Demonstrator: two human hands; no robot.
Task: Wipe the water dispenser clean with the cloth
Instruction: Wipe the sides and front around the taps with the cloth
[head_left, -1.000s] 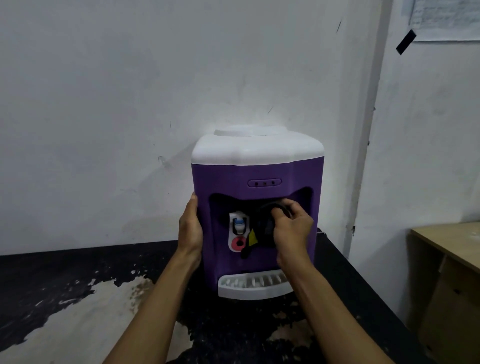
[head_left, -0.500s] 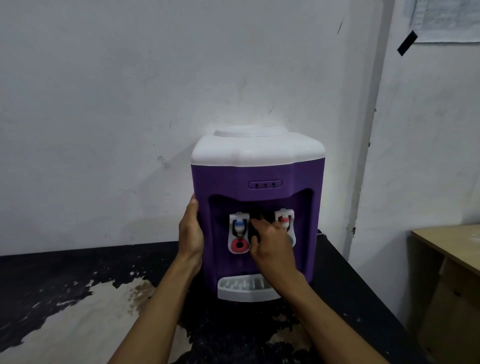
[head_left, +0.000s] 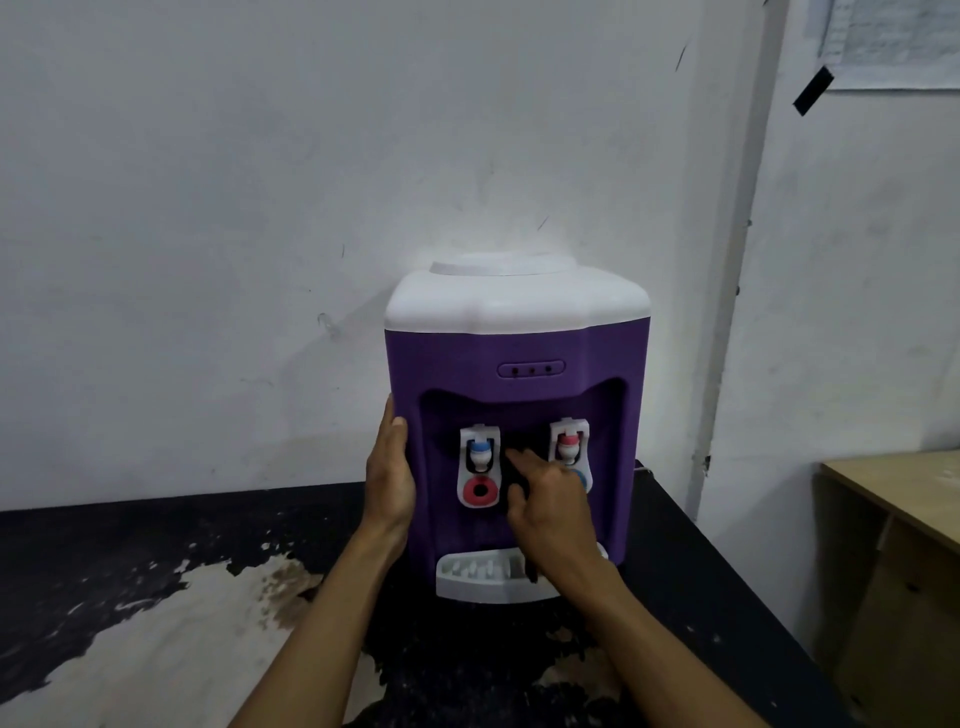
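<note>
A purple water dispenser (head_left: 519, 353) with a white top stands on a black table against the wall. My left hand (head_left: 389, 478) lies flat against its left side. My right hand (head_left: 550, 509) is inside the front recess, between the blue-capped tap (head_left: 480, 467) and the red-capped tap (head_left: 569, 441), and presses a dark cloth (head_left: 531, 570) against the back panel. The hand hides most of the cloth; one end hangs down over the white drip tray (head_left: 467, 577).
The black table (head_left: 156, 545) has large worn, pale patches in front of the dispenser. A wooden desk (head_left: 909, 499) stands lower at the right. A white wall is right behind the dispenser, with a vertical conduit (head_left: 737, 312) near the corner.
My right hand with the cloth has moved left from the red-capped tap, uncovering it, to the gap between the two taps. My left hand has stayed on the dispenser's side.
</note>
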